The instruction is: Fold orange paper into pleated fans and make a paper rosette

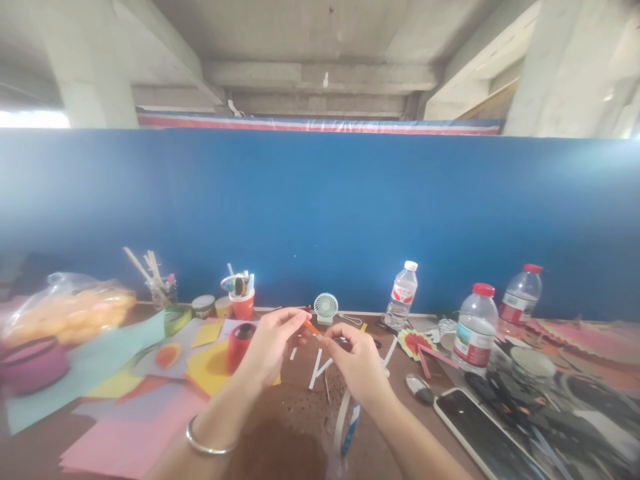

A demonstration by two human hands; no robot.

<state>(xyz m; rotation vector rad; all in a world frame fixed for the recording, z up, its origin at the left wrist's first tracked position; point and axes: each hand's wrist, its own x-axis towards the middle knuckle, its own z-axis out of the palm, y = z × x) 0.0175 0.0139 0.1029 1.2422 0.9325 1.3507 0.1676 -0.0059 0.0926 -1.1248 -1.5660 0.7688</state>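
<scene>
A slim orange strip [313,328] spans the gap between my two hands above the table; whether it is paper or a tool I cannot tell. My left hand [273,343], with a silver bangle on the wrist, pinches its upper left end. At the lower right end, where a pale bit shows, my right hand [356,357] closes thumb and fingers. Below lie white paper strips [316,369] and small dark crumbs. A blue and white pen-like piece [351,430] rests under my right forearm.
Coloured paper sheets [145,427] and a red cylinder [240,348] lie left. A small fan [326,308] stands behind my hands. Bottles [475,330], a phone [485,430] and dark tools [545,407] crowd the right. A blue partition [320,207] bounds the back.
</scene>
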